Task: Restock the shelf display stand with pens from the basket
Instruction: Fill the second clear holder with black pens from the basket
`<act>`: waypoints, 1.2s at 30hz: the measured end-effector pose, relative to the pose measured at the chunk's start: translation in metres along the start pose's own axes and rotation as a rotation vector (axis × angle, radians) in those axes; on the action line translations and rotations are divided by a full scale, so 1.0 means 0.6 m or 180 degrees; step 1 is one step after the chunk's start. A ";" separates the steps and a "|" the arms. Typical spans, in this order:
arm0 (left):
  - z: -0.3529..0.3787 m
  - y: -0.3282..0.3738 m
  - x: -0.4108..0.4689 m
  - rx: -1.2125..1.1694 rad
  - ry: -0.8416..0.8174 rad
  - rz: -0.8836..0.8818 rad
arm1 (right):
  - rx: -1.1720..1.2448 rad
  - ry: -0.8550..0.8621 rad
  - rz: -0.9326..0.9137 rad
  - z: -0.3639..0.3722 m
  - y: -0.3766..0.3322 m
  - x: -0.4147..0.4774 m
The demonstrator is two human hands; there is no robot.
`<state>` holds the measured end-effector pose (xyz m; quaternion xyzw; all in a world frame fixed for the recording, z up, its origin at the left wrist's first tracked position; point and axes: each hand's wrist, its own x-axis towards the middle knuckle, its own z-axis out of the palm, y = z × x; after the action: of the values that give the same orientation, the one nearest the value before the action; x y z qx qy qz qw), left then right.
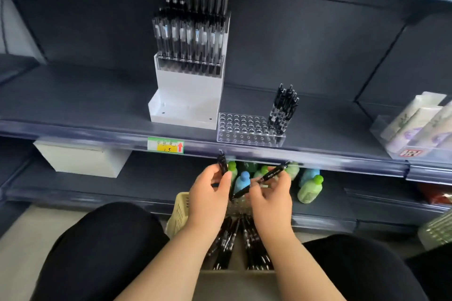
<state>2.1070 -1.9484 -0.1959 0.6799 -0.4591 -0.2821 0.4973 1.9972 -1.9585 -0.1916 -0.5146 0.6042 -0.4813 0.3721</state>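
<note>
Gripping a black pen (223, 162) in the left hand (210, 193), thumb and curled fingers round its lower part, clip end pointing straight up toward the shelf edge. Pinching a second pen (271, 175) in the right hand (269, 193), fingers closed on its middle, barrel slanted with the clip end up to the right and the tip down toward the left hand. Both hands close together, just above the cream slotted basket (179, 212) set between the knees. Below the wrists, a heap of loose pens (254, 247), black, lying lengthwise in the basket as far as can be told. Behind the hands, on the lower shelf (146, 178), a cluster of green and blue bottles (310, 188); further left, a white box (80, 159). Up on the main shelf (73, 105), right above the hands, a clear stand (244, 129) drilled with rows of round holes, most of them open, with a bunch of standing pens (283, 107) at its right end only. Just beside it on the left, a tall white stand (188, 95) packed with upright pens in two tiers. On the shelf edge below that, a green and yellow price tag (165, 145). Far right, pale packets (420, 124) in a clear tray
</note>
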 end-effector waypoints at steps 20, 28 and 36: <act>0.087 0.177 0.223 -0.0490 -0.0465 0.1253 | 0.0097 0.0017 -0.1098 -0.085 -0.164 0.269; 0.118 0.153 0.250 -0.0005 -0.0398 0.1155 | -0.0958 0.0612 -0.1330 -0.094 -0.142 0.306; 0.115 0.149 0.252 -0.0084 -0.0282 0.1068 | -0.1548 0.0477 -0.1418 -0.085 -0.143 0.315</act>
<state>2.0815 -2.1214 -0.1253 0.5741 -0.5839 -0.2309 0.5255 1.9353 -2.1343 -0.0870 -0.6710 0.5997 -0.4290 0.0787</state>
